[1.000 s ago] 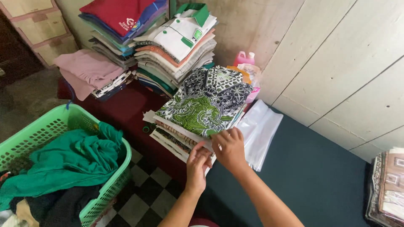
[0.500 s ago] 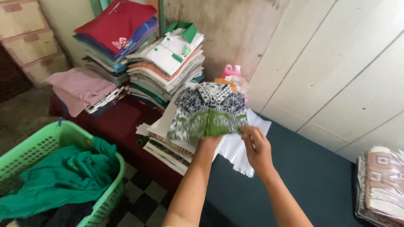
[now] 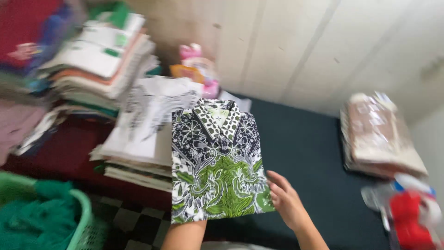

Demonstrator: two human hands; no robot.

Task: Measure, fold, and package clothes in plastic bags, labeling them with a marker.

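While both hands carry the folded shirt (image 3: 215, 162), right hand (image 3: 286, 199) gripping its edge, left hidden beneath, setting it down flat seems next.

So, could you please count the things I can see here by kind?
Folded green, black and white patterned shirt: 1
Stacks of folded clothes: 3
Green plastic laundry basket: 1
Total: 5

Folded shirt (image 3: 216, 159) held between clothing stacks (image 3: 97, 60) at left and wrapped pile (image 3: 379, 134) at right; basket (image 3: 83, 217) lower left.
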